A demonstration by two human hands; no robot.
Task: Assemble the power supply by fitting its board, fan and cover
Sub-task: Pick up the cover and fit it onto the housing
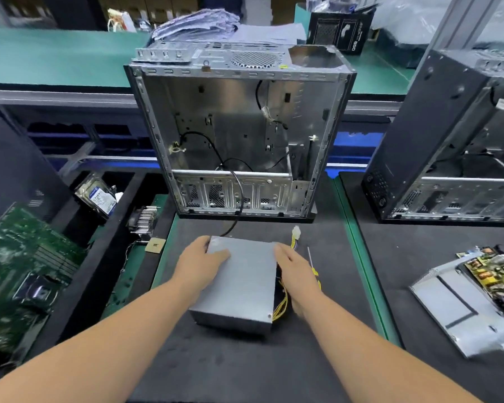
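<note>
A dark mat (245, 367) covers the work table, with a green strip (361, 257) running along its side. Farther back stands a long green bench (56, 59) with a grey metal edge. A pile of papers (195, 23) lies on it. A grey metal post (448, 33) rises at the far right. Dark shelves (79, 132) sit under the bench. The light is bright and even.

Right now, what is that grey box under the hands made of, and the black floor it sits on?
The grey box looks like sheet metal with a dull, matte finish: flat faces, crisp folded edges and a small screw near one corner. The black mat seems soft, maybe foam or rubber; it is dark, unshiny and faintly grainy. Its exact material is hard to tell.
</note>
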